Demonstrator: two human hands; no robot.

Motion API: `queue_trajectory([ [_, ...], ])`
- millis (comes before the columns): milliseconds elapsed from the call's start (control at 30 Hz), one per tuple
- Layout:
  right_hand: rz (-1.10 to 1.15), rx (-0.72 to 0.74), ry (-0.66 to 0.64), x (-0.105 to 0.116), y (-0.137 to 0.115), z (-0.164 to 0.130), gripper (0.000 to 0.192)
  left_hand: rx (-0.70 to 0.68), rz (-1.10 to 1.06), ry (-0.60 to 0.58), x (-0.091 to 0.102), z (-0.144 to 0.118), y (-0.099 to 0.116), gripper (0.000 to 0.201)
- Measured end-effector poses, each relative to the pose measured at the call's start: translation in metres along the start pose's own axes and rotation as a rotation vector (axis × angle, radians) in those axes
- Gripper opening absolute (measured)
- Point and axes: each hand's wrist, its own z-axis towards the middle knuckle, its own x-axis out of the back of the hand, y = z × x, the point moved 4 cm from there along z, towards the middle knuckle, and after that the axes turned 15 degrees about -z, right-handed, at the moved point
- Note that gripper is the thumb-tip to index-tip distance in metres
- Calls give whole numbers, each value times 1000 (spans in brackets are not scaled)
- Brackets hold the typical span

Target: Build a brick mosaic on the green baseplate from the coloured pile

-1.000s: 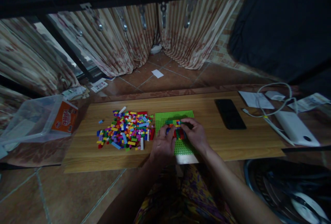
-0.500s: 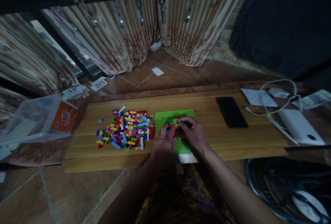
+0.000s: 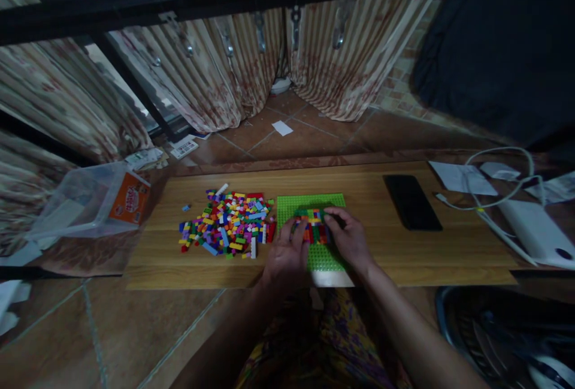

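A green studded baseplate (image 3: pixel 326 262) lies near the front edge of the wooden board. On it sits a low, multicoloured block of toy bricks (image 3: pixel 318 230), with red, orange, yellow and green showing. My left hand (image 3: pixel 286 251) grips the left side of this build, and its fingers hide part of it. At the far right corner my right hand (image 3: pixel 353 236) has thumb and forefinger closed on the build; any single brick between them is too small to make out. Left of the plate spreads a heap of loose toy bricks (image 3: pixel 231 224) in many colours.
A black phone (image 3: pixel 412 202) lies right of the plate. Farther right are a white cable (image 3: pixel 507 152), paper and a white device (image 3: pixel 539 230). A clear plastic box (image 3: pixel 74 206) with an orange label stands left of the board (image 3: pixel 155 257). A dark tub (image 3: pixel 444 317) is at lower right.
The view has shifted, so the scene sits slightly farther right. My right fingers have drawn back a little toward the build's right edge, uncovering more bricks. My left hand keeps its place.
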Motion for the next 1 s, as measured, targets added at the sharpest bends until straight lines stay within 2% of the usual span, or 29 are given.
queue_trajectory([
  [167,4,-90,242,32,13,-3,29,82,7,111,30,-23,-15,41],
  [267,-67,-93,314,51,22,-7,30,144,9,139,45,-35,-27,37],
  [467,-310,-23,299,67,39,-18,33,219,24,233,59,-50,-42,23],
  [733,-412,12,268,64,41,-20,38,286,-74,340,83,-76,-50,29],
  [1000,-507,28,234,64,45,-20,37,343,-88,378,88,-104,-60,28],
])
